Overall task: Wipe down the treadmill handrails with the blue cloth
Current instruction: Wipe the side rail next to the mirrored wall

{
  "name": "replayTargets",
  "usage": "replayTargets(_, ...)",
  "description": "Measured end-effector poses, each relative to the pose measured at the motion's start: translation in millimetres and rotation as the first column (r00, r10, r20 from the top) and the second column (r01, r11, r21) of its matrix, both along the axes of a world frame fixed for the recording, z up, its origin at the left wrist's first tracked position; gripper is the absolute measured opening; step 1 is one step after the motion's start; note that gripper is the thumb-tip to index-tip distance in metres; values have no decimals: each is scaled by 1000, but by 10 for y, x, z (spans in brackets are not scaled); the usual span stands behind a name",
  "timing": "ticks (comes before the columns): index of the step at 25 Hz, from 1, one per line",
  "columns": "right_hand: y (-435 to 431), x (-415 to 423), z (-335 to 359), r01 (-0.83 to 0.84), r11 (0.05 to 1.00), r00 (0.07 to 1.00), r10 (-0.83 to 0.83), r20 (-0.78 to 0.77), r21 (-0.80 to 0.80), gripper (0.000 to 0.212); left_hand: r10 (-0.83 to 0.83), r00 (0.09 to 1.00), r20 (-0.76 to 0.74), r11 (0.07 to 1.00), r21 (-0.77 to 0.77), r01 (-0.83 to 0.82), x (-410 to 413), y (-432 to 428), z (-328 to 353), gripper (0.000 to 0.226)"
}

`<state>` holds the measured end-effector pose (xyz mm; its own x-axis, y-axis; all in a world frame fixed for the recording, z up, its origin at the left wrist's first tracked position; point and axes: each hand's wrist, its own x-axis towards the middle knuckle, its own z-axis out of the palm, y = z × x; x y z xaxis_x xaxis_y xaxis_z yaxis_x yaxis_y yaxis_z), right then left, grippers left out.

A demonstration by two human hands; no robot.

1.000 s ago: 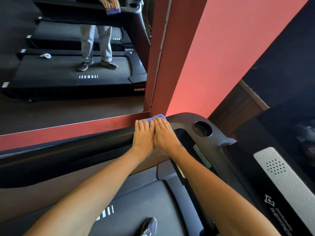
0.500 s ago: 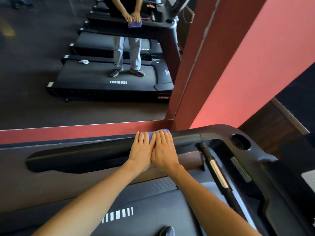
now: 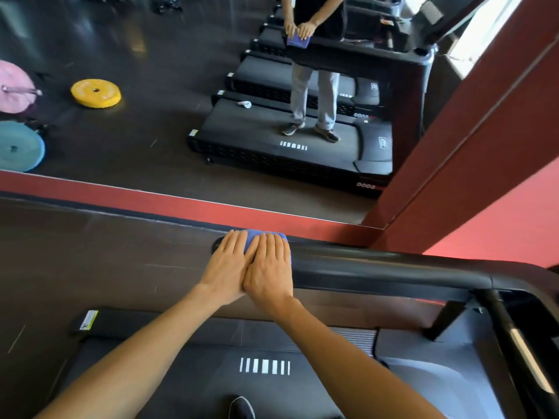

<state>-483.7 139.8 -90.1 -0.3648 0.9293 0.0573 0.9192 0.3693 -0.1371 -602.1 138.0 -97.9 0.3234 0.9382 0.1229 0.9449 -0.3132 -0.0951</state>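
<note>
Blue cloth (image 3: 253,240) is sitting on the black handrail (image 3: 378,269), right at its left end. It's mostly hiding under two hands, so only a bit of blue is peeking out between and past the fingertips.

Going left to right: way over on the far left, the mirror (image 3: 169,164) is showing a pink plate (image 3: 13,86), a teal plate (image 3: 18,146) and a yellow plate (image 3: 96,93).

Then the left hand (image 3: 228,264) is pressing flat on the cloth, fingers straight and close together, not curling round anything. The right hand (image 3: 269,267) is lying right beside it, touching it along the edge. Same deal there: fingers straight and flat, pushing down on the cloth.

Nearer than the hands, the treadmill belt (image 3: 181,376) is showing its white stripes (image 3: 264,366), and a dark shoe tip (image 3: 240,408) is poking in at the near edge.

Far behind the hands, the person's reflection (image 3: 314,86) is standing on a treadmill with both hands on the cloth.

From the hands the handrail is running off to the right and bending toward the near side at the corner. On the far right, a red pillar (image 3: 484,146) is standing beside the mirror.
</note>
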Motion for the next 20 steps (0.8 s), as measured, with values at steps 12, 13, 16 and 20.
replayTargets(12,212,542,-13,-92,994,984,101,-146,67,51,64,996,-68,992,-101,-71,479,116,-25,62)
replayTargets(13,228,766,-6,-87,994,981,97,-168,68,51,42,996,-76,993,-108,-50,688,149,-10,61)
replayTargets(16,268,1613,-27,-32,994,978,53,-201,109,43,-28,993,-118,991,-136,12,1500,258,-24,63)
replayTargets(20,343,2782,-95,37,991,986,-16,-166,125,36,-70,983,-170,991,-128,48,2715,405,-45,73)
